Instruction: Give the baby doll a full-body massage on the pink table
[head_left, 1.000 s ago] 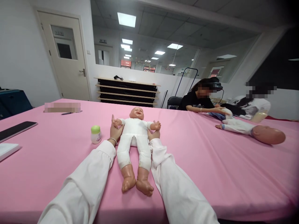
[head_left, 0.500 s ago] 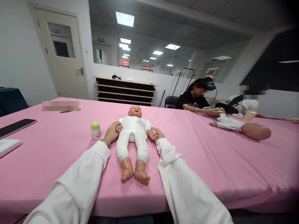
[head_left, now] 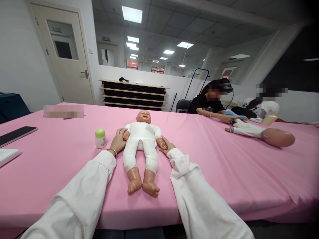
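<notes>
Here's the baby doll (head_left: 141,146), flat on its back in the middle of the pink-covered bench (head_left: 50,186), head pointing away and feet toward the person. Lying that way, it lets both arms run straight along its sides. The left hand (head_left: 118,141), a bead bracelet (head_left: 112,151) at its wrist, closes around the doll's hand on that side. The right hand (head_left: 165,145) takes the doll's other hand, fingers curling in from the outer side. Both grips look light and evenly matched, with neither hand clenched hard, and the doll's arms sit a little out from its body. White sleeves (head_left: 82,189) cover the forearms down to the wrists.

Just beyond the left hand, a small bottle with a green cap (head_left: 100,138) stands upright, close enough to reach easily. Further left on the bench lie a dark tablet (head_left: 17,131) and a white pad (head_left: 7,156). Over on the right, a co-worker in a black shirt (head_left: 208,103) leans across the bench, hands at a blue cloth (head_left: 235,114) beside a second doll (head_left: 259,132), which lies with its head pointing right.
</notes>
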Action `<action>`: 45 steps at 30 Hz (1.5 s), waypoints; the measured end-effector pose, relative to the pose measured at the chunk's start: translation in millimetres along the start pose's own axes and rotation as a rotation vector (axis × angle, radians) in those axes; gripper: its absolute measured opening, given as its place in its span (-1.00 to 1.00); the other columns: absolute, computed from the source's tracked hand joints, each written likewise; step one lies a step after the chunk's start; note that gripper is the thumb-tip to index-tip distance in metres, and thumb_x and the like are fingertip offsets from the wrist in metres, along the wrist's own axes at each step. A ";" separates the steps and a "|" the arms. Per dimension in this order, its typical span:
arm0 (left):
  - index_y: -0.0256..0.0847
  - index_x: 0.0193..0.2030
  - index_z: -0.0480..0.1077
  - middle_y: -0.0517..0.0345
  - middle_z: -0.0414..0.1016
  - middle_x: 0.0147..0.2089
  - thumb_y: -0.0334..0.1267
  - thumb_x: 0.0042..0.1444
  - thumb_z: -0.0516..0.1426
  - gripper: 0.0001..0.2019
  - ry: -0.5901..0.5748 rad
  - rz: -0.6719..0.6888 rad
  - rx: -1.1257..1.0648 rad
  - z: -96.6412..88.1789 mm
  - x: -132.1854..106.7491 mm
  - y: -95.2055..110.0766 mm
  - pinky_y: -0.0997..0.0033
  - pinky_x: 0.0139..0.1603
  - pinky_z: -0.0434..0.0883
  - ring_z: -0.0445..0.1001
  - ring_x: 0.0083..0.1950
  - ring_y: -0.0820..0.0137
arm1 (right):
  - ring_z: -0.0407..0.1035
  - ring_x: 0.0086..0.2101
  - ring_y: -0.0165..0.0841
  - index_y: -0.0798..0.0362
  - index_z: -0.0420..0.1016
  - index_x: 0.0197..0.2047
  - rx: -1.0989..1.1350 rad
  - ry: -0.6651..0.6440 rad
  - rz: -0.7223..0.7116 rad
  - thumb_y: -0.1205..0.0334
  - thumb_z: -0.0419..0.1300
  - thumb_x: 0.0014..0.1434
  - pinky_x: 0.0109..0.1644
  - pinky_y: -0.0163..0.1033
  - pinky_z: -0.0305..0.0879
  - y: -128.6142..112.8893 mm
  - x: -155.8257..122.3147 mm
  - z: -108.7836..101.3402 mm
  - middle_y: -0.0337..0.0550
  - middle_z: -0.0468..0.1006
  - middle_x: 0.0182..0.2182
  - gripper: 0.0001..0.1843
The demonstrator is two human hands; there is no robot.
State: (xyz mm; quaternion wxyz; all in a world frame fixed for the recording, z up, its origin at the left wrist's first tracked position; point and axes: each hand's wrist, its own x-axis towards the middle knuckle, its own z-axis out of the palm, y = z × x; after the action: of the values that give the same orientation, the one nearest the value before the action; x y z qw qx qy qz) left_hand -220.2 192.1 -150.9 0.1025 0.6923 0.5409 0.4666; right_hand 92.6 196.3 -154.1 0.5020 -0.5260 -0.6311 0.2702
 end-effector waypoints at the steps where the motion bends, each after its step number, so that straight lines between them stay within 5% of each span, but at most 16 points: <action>1: -0.22 0.12 0.21 -0.07 0.17 0.13 -0.35 -0.09 0.14 -0.44 -0.001 -0.009 -0.006 0.5 -0.1 -0.3 0.23 0.15 0.30 0.32 0.11 0.22 | 0.43 -0.38 -0.25 -0.03 0.43 0.02 -0.059 -0.042 0.016 0.33 0.44 -0.46 -0.13 -0.01 0.38 0.8 -0.9 -0.8 -0.21 0.56 -0.37 -0.16; 3: -0.28 0.14 0.19 -0.11 0.21 0.12 -0.36 -0.10 0.15 -0.42 0.003 -0.017 -0.020 1.2 -0.3 -0.6 0.22 0.18 0.26 0.29 0.14 0.21 | 0.44 -0.37 -0.22 -0.03 0.36 0.10 -0.129 -0.090 0.046 0.34 0.44 -0.44 -0.11 -0.01 0.37 2.2 -3.0 -0.8 -0.18 0.56 -0.35 -0.08; 9: -0.26 0.29 -0.03 -0.16 0.20 0.21 -0.38 -0.03 0.10 -0.30 0.028 -0.137 -0.105 1.6 -1.5 3.0 0.18 0.16 0.27 0.31 0.15 0.23 | 0.45 -0.29 -0.26 0.02 0.24 0.19 -0.064 0.058 -0.039 0.15 0.27 -0.08 -0.11 -0.10 0.39 2.6 -3.8 6.4 -0.07 0.54 -0.25 -0.27; 14: -0.19 0.37 -0.33 -0.12 0.21 0.24 -0.27 0.10 0.06 -0.21 0.068 -0.079 -0.142 7.7 3.5 9.9 0.17 0.14 0.26 0.29 0.18 0.26 | 0.29 0.06 -0.24 0.10 -0.22 0.34 -0.025 0.120 -0.131 0.13 0.14 0.00 0.14 -0.08 0.22 0.1 4.6 19.7 0.09 0.33 0.11 -0.08; 18: -0.29 0.37 -0.26 -0.21 0.30 0.15 -0.19 0.15 0.03 -0.27 0.142 -0.118 -0.090 16.0 16.1 15.0 0.15 0.10 0.28 0.30 0.17 0.18 | 0.10 0.21 -0.28 0.20 -0.49 0.33 0.074 0.219 -0.216 0.08 0.02 0.09 0.23 -0.03 0.07 -8.4 16.9 34.2 0.21 0.17 0.21 -0.07; 23: -0.34 0.36 -0.18 -0.27 0.32 0.12 -0.12 0.20 -0.05 -0.34 0.234 -0.161 -0.083 26.0 43.8 16.6 0.11 0.09 0.28 0.30 0.17 0.11 | 0.05 0.22 -0.28 0.15 -0.40 0.31 0.064 0.470 -0.161 0.02 -0.16 0.22 0.23 -0.06 0.08 -28.7 45.5 48.2 0.20 0.04 0.26 -0.27; 27: -0.36 0.37 -0.32 -0.31 0.11 0.28 -0.11 0.22 -0.10 -0.31 0.309 -0.192 -0.169 41.3 73.2 9.7 0.11 0.17 0.23 0.19 0.27 0.10 | -0.06 0.27 -0.26 0.17 -0.34 0.31 0.033 0.582 -0.150 -0.05 -0.20 0.23 0.26 -0.06 0.01 -30.3 81.6 59.6 0.19 -0.07 0.29 -0.27; 33: -0.25 0.38 -0.40 -0.19 -0.20 0.40 -0.16 0.14 0.03 -0.20 0.306 -0.104 -0.230 67.7 106.1 -15.3 0.07 0.29 0.08 -0.11 0.39 0.13 | 0.02 0.23 -0.19 0.21 -0.25 0.29 0.067 0.525 -0.048 -0.04 -0.10 0.18 0.23 0.00 0.02 -6.7 121.4 72.7 0.25 -0.03 0.27 -0.25; 36: -0.23 0.39 -0.36 -0.20 -0.10 0.37 -0.21 0.09 0.07 -0.17 0.287 -0.156 -0.196 71.4 114.5 -26.7 0.03 0.25 0.16 0.03 0.34 0.09 | 0.08 0.20 -0.20 0.15 -0.21 0.29 0.085 0.477 -0.014 0.07 -0.01 0.13 0.20 0.01 0.07 2.2 124.5 71.4 0.21 0.06 0.24 -0.25; 40: -0.13 0.37 -0.12 -0.15 0.17 0.28 -0.14 0.12 0.04 -0.31 0.102 -0.262 -0.130 68.7 121.9 -30.3 -0.01 0.06 0.32 0.33 0.14 0.00 | 0.18 0.15 -0.23 0.06 -0.10 0.28 0.062 0.387 -0.018 0.23 0.04 0.02 0.17 -0.08 0.15 9.0 123.8 67.4 0.06 0.19 0.20 -0.24; 45: -0.04 0.35 -0.06 0.06 0.22 0.26 -0.20 0.15 0.01 -0.38 0.093 -0.166 -0.064 66.2 123.2 -28.6 0.15 0.11 0.30 0.30 0.19 0.13 | 0.18 0.14 -0.17 0.11 -0.09 0.31 0.033 0.352 0.074 0.22 0.03 0.03 0.19 -0.03 0.10 14.5 127.4 68.0 0.09 0.22 0.18 -0.22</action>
State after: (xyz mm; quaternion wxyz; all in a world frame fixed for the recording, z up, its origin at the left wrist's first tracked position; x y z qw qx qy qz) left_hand -191.3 331.4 -139.5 0.1376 0.6189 0.5855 0.5052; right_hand 43.2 332.5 -146.0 0.6029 -0.5798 -0.5092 0.2024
